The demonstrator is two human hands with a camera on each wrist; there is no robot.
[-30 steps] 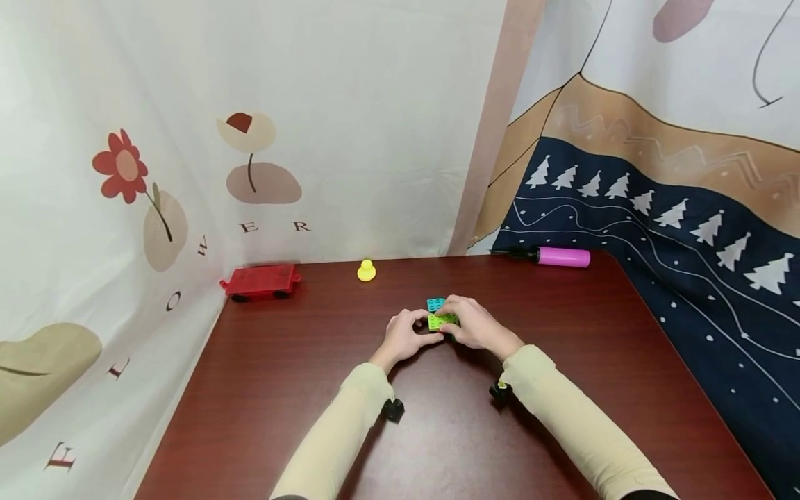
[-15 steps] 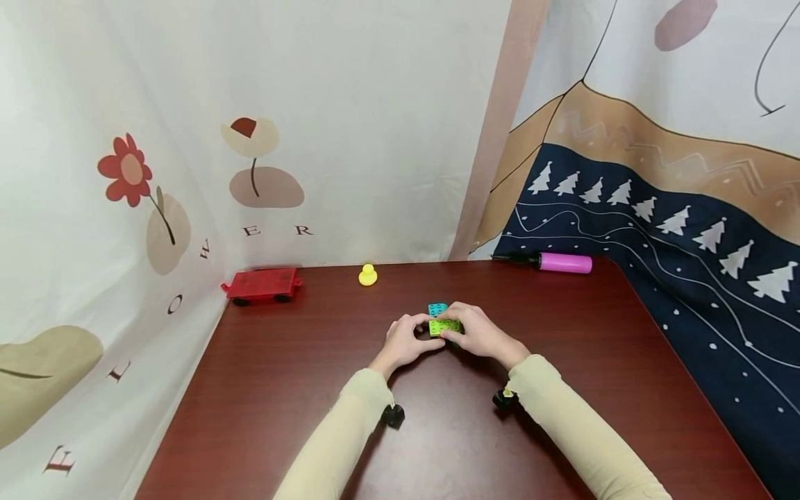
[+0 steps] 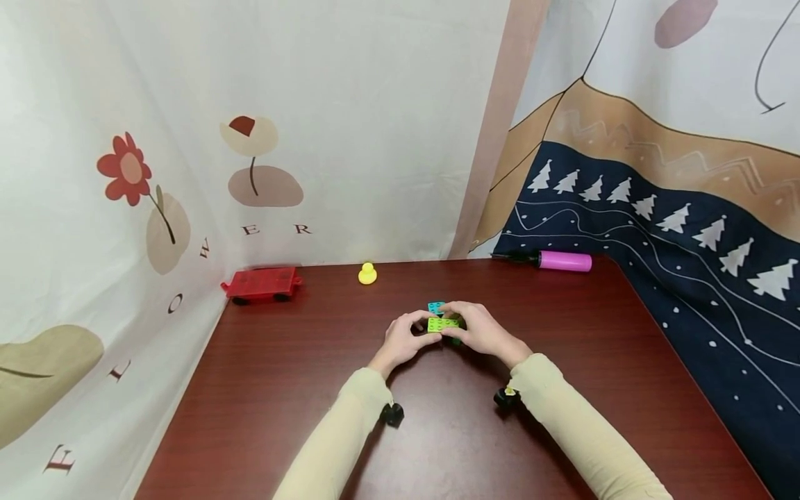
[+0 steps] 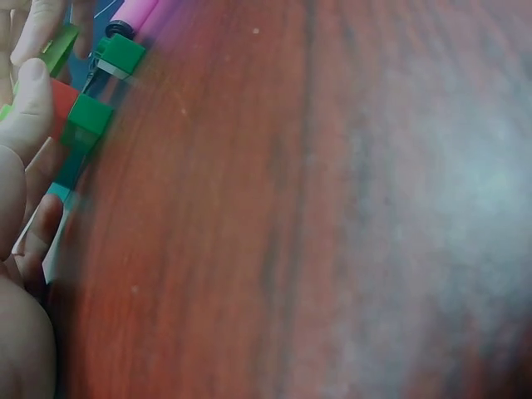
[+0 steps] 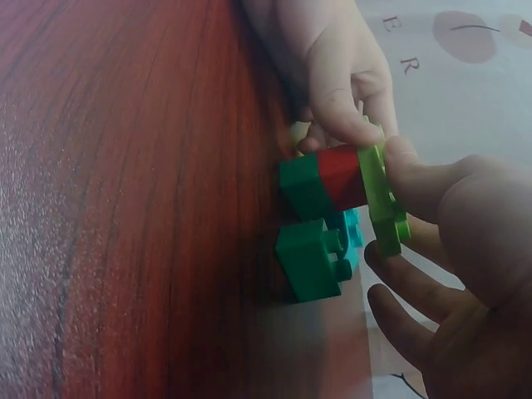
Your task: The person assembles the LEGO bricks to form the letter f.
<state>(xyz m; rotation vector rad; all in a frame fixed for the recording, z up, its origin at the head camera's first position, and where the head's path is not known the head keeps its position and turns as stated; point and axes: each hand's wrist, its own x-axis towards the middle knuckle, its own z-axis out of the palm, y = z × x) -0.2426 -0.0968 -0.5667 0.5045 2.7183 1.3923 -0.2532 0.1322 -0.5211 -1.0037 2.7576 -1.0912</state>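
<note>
Both hands meet around a thin lime-green toy building brick [image 3: 442, 325] at the middle of the table. My left hand [image 3: 400, 340] pinches its left end between thumb and fingers. At its right end, my right hand [image 3: 484, 330] has the thumb on the near side and fingers on the far side. Under the lime brick, the right wrist view shows a red brick [image 5: 341, 176] stacked on a green brick [image 5: 305, 187]. Another green brick [image 5: 307, 262], studs showing, stands beside that stack below the lime brick's other end. Behind is a blue brick [image 3: 435, 307], partly hidden by the right fingers.
A red toy wagon [image 3: 261, 285] stands at the table's back left. A small yellow toy [image 3: 367, 273] sits at the back edge, and a purple-bodied pump [image 3: 564, 261] lies at the back right. Printed curtains [image 3: 375, 139] border the brown table [image 3: 437, 444].
The right fingers cover less of the lime-green brick than a second ago, and more of its studs show. The left hand has hardly moved. The head view has shifted slightly.
</note>
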